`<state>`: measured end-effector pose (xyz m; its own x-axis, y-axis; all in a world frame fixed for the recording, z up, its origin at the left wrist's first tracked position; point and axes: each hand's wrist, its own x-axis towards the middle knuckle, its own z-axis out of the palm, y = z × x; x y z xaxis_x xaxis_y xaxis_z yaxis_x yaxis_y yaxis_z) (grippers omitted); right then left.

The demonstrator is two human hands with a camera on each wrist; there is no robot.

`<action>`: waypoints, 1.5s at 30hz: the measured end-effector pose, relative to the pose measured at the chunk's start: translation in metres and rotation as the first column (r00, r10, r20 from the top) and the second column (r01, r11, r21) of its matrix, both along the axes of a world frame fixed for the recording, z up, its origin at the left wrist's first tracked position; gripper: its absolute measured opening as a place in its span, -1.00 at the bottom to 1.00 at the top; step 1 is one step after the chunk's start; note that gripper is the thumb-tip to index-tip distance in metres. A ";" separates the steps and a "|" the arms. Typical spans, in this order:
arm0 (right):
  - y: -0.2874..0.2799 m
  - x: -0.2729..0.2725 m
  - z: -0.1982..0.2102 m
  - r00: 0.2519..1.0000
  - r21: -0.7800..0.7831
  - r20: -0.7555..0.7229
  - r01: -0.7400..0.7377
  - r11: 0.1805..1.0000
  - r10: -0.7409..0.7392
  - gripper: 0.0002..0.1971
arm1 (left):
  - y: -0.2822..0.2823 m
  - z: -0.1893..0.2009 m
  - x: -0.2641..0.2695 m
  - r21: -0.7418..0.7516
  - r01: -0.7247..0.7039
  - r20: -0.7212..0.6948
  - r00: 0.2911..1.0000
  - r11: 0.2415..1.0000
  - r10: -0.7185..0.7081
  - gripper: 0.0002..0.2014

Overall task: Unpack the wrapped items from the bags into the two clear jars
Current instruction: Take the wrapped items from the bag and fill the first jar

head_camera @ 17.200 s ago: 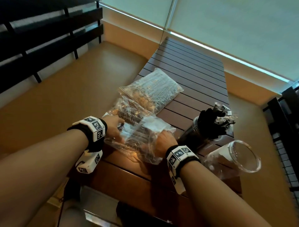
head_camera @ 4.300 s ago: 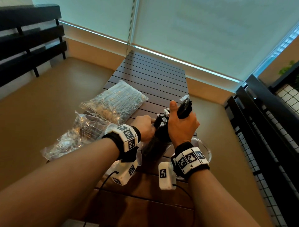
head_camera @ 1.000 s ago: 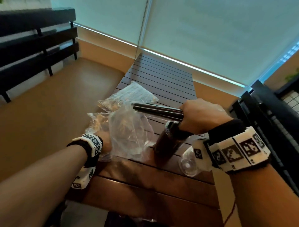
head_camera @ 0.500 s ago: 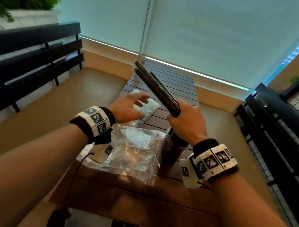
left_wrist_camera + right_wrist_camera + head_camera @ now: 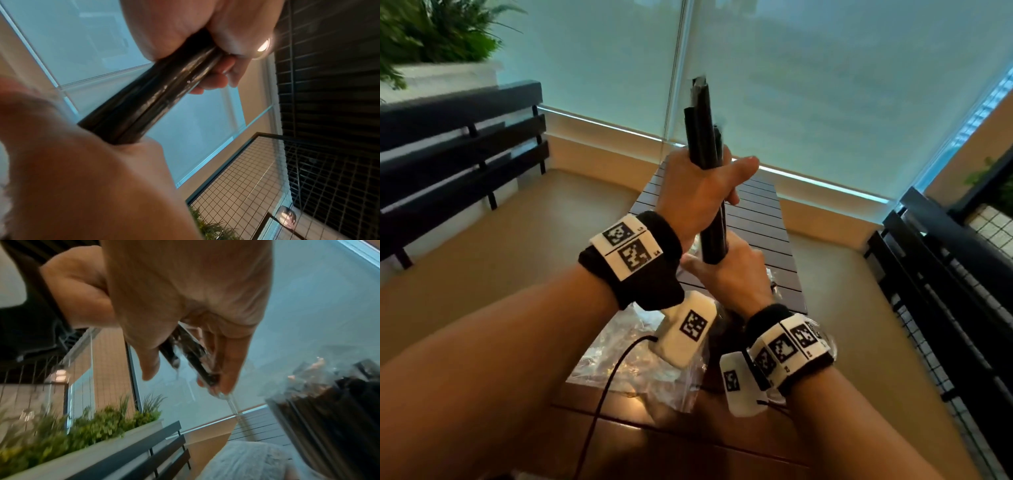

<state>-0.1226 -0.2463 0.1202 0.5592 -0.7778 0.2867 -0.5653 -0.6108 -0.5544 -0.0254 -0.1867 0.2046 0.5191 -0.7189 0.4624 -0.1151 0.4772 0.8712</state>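
A bundle of long black wrapped sticks (image 5: 703,126) stands upright above the table, held by both hands. My left hand (image 5: 698,195) grips its middle, and my right hand (image 5: 732,274) grips its lower end. The left wrist view shows the glossy bundle (image 5: 148,104) with fingers curled round it at both ends. One clear jar (image 5: 329,418), packed with dark wrapped items, shows in the right wrist view. From the head camera both jars are mostly hidden behind my wrists. Crumpled clear bags (image 5: 640,370) lie on the table under my left wrist.
The dark slatted wooden table (image 5: 756,219) runs away from me toward a blind-covered window. A black bench (image 5: 458,144) stands at the left with a planter (image 5: 431,51) behind it. A black railing (image 5: 945,274) is close on the right. Another clear bag (image 5: 246,459) lies beyond the jar.
My left hand, open half a second ago, has closed round the bundle. The bundle has swung from leaning left to upright, and both hands have risen.
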 end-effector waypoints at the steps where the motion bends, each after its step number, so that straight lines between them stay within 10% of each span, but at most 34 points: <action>1: -0.002 0.001 0.004 1.000 0.067 -0.022 -0.017 0.998 0.019 -0.50 | 0.001 0.003 -0.001 -0.020 -0.012 0.040 0.999 1.000 0.013 -0.71; 15: -0.022 -0.011 0.022 0.988 0.397 0.127 -0.129 0.909 0.085 -0.56 | -0.018 0.000 -0.016 0.075 -0.096 0.364 0.929 0.993 0.062 -0.70; 21: -0.019 -0.042 0.083 0.737 0.019 0.676 0.016 1.000 -0.025 -0.69 | -0.028 -0.046 0.000 0.280 -0.221 0.580 0.815 0.934 0.019 -0.89; 25: -0.010 -0.026 0.091 0.918 -0.328 0.369 -0.020 0.945 0.147 -0.55 | -0.041 -0.050 -0.019 0.197 -0.217 0.668 0.744 0.956 0.031 -0.66; 28: -0.013 -0.020 0.085 0.954 -0.364 0.289 0.027 0.931 0.085 -0.46 | -0.049 -0.047 -0.024 0.175 -0.227 0.731 0.682 0.958 0.028 -0.86; 32: -0.024 -0.038 0.063 0.877 -0.300 0.429 -0.086 0.950 0.215 -0.43 | -0.048 -0.049 -0.010 0.163 -0.233 0.559 0.823 0.959 0.104 -0.88; 35: -0.039 -0.063 0.014 0.955 -0.113 0.294 0.010 0.994 0.024 -0.26 | -0.050 -0.050 0.004 0.186 -0.154 0.241 0.965 0.970 0.106 -0.76; 39: -0.048 -0.074 -0.048 0.990 0.102 -0.136 0.050 0.994 -0.036 0.24 | -0.055 -0.057 -0.007 0.204 -0.037 0.193 0.981 0.978 -0.003 -0.70; 45: -0.049 -0.065 -0.085 0.985 0.131 0.065 0.150 0.980 -0.159 -0.03 | -0.064 -0.055 -0.015 0.110 0.030 0.085 0.996 0.994 -0.040 -0.68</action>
